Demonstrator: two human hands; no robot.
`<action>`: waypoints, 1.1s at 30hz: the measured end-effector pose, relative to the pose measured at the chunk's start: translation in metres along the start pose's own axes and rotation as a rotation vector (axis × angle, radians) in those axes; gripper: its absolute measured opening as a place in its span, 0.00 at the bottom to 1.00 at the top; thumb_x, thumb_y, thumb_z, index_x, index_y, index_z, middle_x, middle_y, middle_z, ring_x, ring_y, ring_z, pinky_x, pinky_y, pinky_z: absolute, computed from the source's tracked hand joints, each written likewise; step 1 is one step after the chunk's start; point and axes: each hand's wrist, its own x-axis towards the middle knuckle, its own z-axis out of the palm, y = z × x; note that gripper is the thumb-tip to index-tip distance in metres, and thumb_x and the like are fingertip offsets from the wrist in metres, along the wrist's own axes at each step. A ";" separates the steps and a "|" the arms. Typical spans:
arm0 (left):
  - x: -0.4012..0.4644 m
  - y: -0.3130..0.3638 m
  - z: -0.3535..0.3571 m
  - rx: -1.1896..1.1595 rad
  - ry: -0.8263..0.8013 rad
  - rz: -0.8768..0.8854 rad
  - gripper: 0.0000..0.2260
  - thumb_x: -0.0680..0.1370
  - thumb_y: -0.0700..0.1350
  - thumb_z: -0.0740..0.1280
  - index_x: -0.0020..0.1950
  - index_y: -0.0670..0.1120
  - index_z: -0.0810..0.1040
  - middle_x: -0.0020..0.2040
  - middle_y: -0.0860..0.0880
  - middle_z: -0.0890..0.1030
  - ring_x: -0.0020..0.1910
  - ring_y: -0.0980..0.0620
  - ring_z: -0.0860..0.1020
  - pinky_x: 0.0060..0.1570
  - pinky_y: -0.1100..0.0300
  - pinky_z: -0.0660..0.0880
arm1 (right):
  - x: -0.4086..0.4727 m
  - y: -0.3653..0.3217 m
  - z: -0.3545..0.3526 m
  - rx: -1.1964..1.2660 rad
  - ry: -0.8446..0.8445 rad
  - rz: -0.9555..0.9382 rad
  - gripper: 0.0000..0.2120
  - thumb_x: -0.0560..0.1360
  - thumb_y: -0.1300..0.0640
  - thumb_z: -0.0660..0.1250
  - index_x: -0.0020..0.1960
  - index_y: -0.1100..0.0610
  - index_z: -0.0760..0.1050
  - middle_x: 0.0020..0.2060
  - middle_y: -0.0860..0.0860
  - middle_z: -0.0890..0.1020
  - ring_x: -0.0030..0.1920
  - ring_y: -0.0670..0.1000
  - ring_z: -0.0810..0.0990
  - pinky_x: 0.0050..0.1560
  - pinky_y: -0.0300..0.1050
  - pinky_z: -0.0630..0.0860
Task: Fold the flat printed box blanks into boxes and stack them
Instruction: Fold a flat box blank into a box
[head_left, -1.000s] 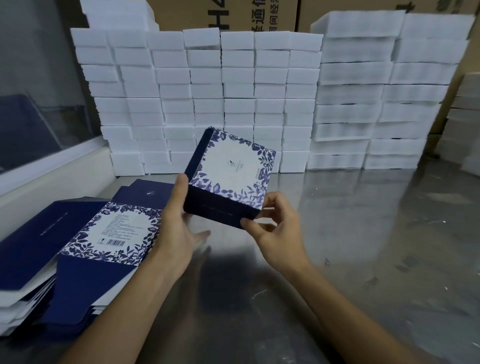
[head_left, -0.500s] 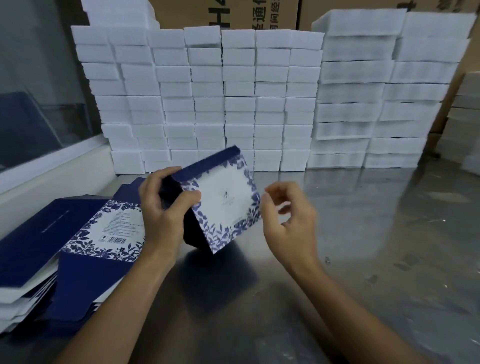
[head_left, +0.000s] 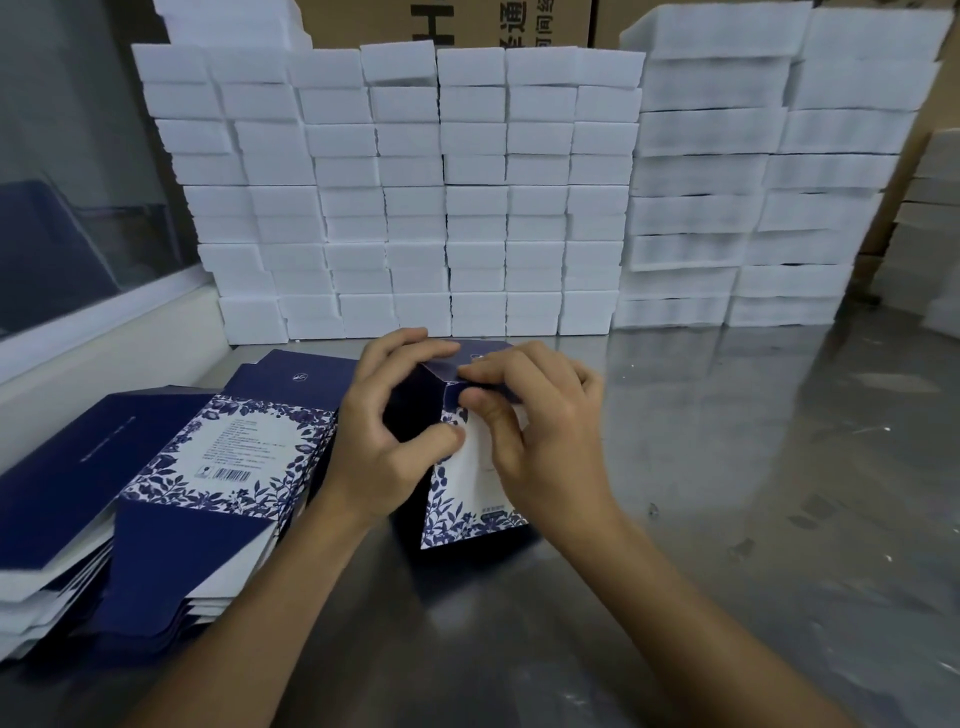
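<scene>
A navy and white box with a blue leaf print (head_left: 467, 514) stands upright on the steel table (head_left: 727, 493), opened out into shape. My left hand (head_left: 384, 431) grips its dark left side, thumb on the printed front. My right hand (head_left: 535, 431) pinches the navy top flap (head_left: 457, 364) between thumb and fingers at the box's upper edge. To the left lies a pile of flat printed box blanks (head_left: 171, 467), barcode panel facing up.
A wall of stacked white foam blocks (head_left: 415, 197) runs along the back of the table, with taller piles (head_left: 753, 171) at the right. Brown cartons (head_left: 447, 21) stand behind them. A white ledge and window (head_left: 78, 208) border the left side.
The box went from tilted in the air to standing upright on the table. My right hand, which had let go, now pinches the top flap. My left hand moved onto the side.
</scene>
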 end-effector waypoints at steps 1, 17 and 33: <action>0.000 -0.001 0.000 -0.002 -0.007 0.001 0.26 0.60 0.37 0.69 0.59 0.48 0.79 0.65 0.47 0.72 0.66 0.50 0.72 0.61 0.44 0.72 | 0.001 0.000 0.000 0.015 -0.009 0.011 0.03 0.76 0.56 0.71 0.49 0.52 0.83 0.46 0.44 0.82 0.50 0.49 0.81 0.55 0.51 0.65; -0.003 -0.020 0.007 -0.166 0.010 -0.125 0.16 0.69 0.36 0.69 0.55 0.47 0.81 0.68 0.50 0.75 0.65 0.62 0.74 0.55 0.69 0.73 | -0.003 0.033 0.005 0.005 0.031 0.087 0.05 0.75 0.57 0.73 0.47 0.58 0.85 0.46 0.52 0.83 0.49 0.57 0.79 0.46 0.58 0.77; 0.003 -0.023 0.005 -0.102 0.125 -0.126 0.08 0.77 0.36 0.69 0.48 0.50 0.81 0.67 0.50 0.76 0.53 0.63 0.81 0.45 0.68 0.77 | -0.006 0.044 0.001 0.182 0.048 0.245 0.05 0.76 0.63 0.72 0.51 0.63 0.84 0.52 0.54 0.82 0.49 0.47 0.80 0.51 0.30 0.74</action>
